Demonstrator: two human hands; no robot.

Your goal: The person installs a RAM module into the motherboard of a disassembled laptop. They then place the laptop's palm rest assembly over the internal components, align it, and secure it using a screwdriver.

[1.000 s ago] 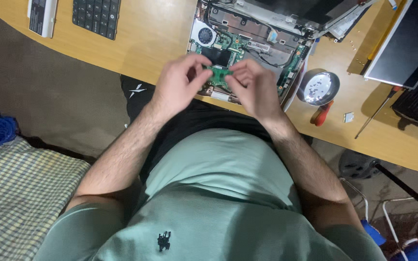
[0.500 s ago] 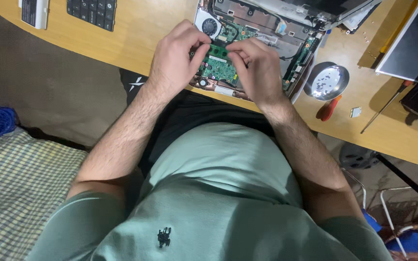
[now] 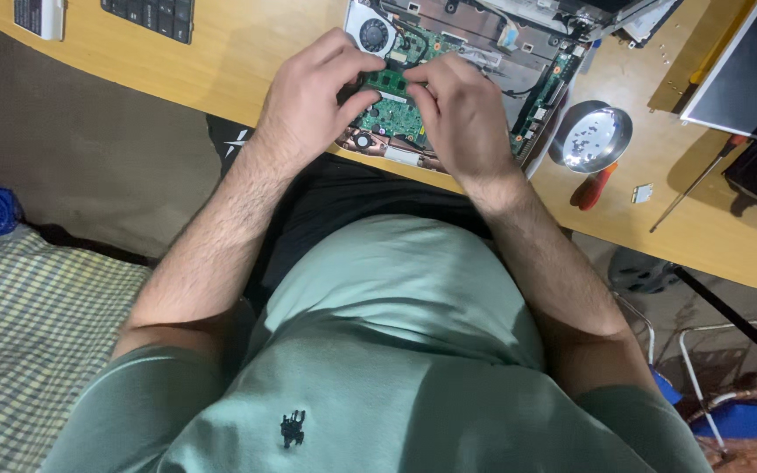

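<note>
Both hands press a small green card down onto the open laptop [image 3: 519, 96]. The left hand [image 3: 313, 101] and right hand [image 3: 462, 114] pinch the card [image 3: 387, 83], which lies sideways between them.

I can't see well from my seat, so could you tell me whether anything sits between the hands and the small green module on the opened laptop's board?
Nothing visible does: the left hand and right hand already touch the green module directly.

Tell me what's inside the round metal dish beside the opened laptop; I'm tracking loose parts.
The metal dish holds several small pale specks, likely screws, too small to identify or count. Nothing covers it.
</note>
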